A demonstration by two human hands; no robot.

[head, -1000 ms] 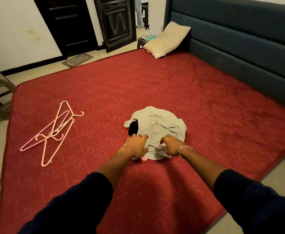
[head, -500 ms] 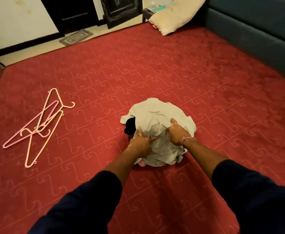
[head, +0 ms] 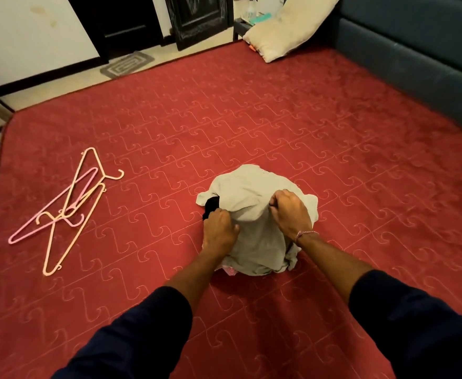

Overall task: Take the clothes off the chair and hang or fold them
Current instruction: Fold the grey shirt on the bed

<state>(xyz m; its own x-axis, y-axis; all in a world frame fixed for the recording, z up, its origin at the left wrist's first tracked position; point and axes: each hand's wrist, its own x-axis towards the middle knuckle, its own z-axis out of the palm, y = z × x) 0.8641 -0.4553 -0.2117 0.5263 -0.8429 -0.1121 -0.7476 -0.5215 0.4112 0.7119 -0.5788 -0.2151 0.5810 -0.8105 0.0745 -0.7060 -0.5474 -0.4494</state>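
1. Both arms reach forward and down from the bottom edge of the view, dark sleeves pushed up to mid-forearm, bare forearms converging on a crumpled pale grey garment (head: 251,214) that lies in a heap on the red bed cover (head: 279,119), near the middle and toward the person.
2. The left hand (head: 220,232) sits on the left flank of the heap, back of the hand up, fingers curled down into the cloth and gripping a fold of it.
3. The right hand (head: 291,212) is higher and farther forward, on the upper right of the heap, knuckles bent, fingers and thumb closed tight, pinching a bunched ridge of the grey fabric. A thin beaded bracelet (head: 305,234) circles that wrist.
4. Between the two hands the cloth is drawn taut into a smooth slope.
5. A black item (head: 210,205) peeks out at the heap's left edge, just beyond the left hand; a bit of pink cloth (head: 229,270) shows under the near edge.
6. Several pink and peach hangers (head: 68,209) lie tangled together on the cover, well apart to the left.
7. A beige pillow (head: 284,31) leans at the far end beside the dark blue headboard (head: 415,50).
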